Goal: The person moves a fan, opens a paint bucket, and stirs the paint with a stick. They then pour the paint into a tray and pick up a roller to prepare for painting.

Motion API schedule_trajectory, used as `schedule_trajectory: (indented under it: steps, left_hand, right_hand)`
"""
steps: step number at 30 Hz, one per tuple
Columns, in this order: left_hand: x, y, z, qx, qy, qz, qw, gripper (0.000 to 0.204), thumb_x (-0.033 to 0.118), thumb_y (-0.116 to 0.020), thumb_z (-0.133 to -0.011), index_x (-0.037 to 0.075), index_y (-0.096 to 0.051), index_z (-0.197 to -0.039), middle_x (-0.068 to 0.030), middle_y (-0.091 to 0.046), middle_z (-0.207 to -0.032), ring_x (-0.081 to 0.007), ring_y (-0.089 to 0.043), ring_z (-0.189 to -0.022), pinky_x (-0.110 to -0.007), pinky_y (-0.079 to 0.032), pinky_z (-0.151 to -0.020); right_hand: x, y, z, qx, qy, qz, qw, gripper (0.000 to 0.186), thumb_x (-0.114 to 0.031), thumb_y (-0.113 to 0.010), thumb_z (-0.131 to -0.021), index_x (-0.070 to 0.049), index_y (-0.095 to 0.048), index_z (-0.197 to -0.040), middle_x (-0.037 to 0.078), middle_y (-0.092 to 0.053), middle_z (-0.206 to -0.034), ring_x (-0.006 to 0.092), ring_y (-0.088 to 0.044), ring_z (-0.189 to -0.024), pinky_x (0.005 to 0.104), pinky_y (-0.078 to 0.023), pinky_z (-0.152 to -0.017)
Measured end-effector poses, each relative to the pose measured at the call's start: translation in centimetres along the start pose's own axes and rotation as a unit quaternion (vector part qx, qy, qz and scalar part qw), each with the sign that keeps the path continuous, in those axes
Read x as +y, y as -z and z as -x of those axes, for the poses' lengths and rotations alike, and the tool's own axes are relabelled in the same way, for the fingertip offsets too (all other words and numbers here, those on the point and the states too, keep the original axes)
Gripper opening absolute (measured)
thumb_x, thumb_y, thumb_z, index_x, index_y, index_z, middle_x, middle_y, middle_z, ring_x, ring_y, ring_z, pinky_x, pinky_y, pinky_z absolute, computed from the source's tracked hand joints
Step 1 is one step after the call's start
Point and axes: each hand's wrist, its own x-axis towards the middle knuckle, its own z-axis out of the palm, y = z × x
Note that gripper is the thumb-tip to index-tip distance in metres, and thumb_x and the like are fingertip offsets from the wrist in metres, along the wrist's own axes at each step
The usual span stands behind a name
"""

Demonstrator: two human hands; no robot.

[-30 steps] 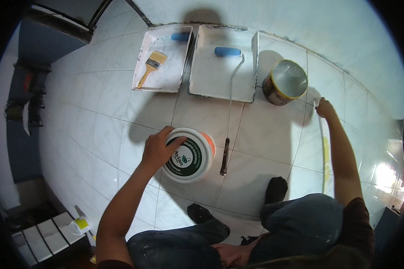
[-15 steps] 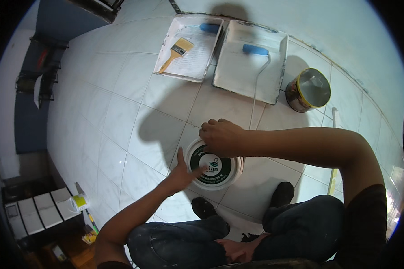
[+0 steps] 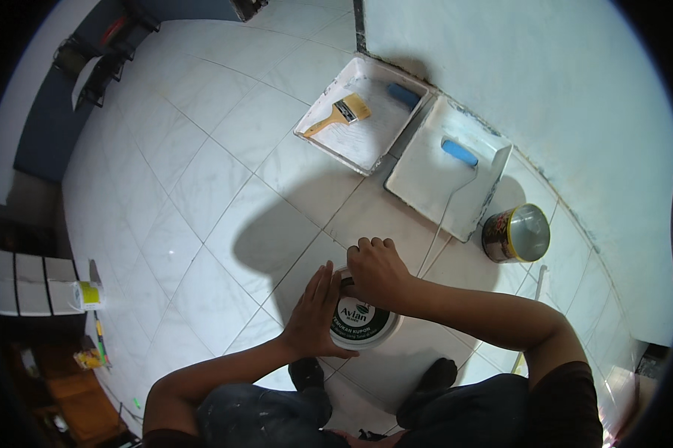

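Observation:
My left hand [image 3: 314, 313] wraps the left side of a white bucket with a green-and-white lid [image 3: 362, 322], fingers long against it and thumb low. Curled over the lid's far edge is my right hand [image 3: 377, 269]; what its fingers grip is hidden. A long thin roller handle [image 3: 444, 216] runs down toward the bucket from the blue roller [image 3: 459, 151] in the right paint tray [image 3: 415, 172]; its lower end is hidden.
The left tray [image 3: 332, 153] holds a wooden brush [image 3: 338, 115] and blue roller [image 3: 402, 95]. A yellow-rimmed tin [image 3: 500, 237] stands beside a long pale strip [image 3: 543, 280] near the wall [image 3: 545, 89]. Shelves [image 3: 34, 280] are at left; my feet [image 3: 435, 373] are below.
My right hand has moved from the pale strip at far right onto the bucket's lid. My left hand has shifted down its side. The view has turned, setting the trays further right.

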Motion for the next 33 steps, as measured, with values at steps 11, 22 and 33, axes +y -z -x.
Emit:
schedule_trajectory:
  steps: [11, 22, 33]
  left_hand:
    - [0.0, 0.5, 0.7, 0.012, 0.025, -0.009, 1.000, 0.165, 0.070, -0.092, -0.047, -0.003, 0.002, -0.162, -0.0281, -0.015, -0.165, -0.0441, -0.021, -0.154, -0.061, -0.016, -0.125]
    - [-0.5, 0.3, 1.0, 0.027, 0.013, 0.003, 1.000, 0.164, 0.072, -0.091, -0.046, -0.004, -0.003, -0.162, -0.0255, -0.015, -0.165, -0.0423, -0.020, -0.154, -0.061, -0.016, -0.124]
    - [-0.8, 0.4, 1.4, 0.073, -0.031, 0.002, 0.997, 0.157, 0.076, -0.087, -0.050, -0.004, -0.011, -0.161, -0.0283, -0.019, -0.163, -0.0435, -0.018, -0.154, -0.063, -0.006, -0.124]
  right_hand:
    - [0.0, -0.7, -1.1, -0.023, -0.015, -0.010, 1.000, 0.076, -0.057, -0.089, -0.068, 0.006, -0.064, -0.101, 0.022, -0.066, -0.101, 0.0393, -0.068, -0.097, 0.0509, -0.050, -0.091]
    - [0.1, -0.4, -1.3, -0.049, -0.024, -0.029, 0.998, 0.079, -0.059, -0.089, -0.065, 0.006, -0.059, -0.100, 0.022, -0.067, -0.093, 0.0388, -0.069, -0.091, 0.0495, -0.051, -0.090]
    - [2.4, 0.8, -0.8, 0.000, 0.004, -0.159, 0.987, 0.040, -0.038, -0.081, -0.083, -0.002, -0.065, -0.086, 0.016, -0.070, -0.082, 0.0323, -0.071, -0.080, 0.0449, -0.053, -0.076]
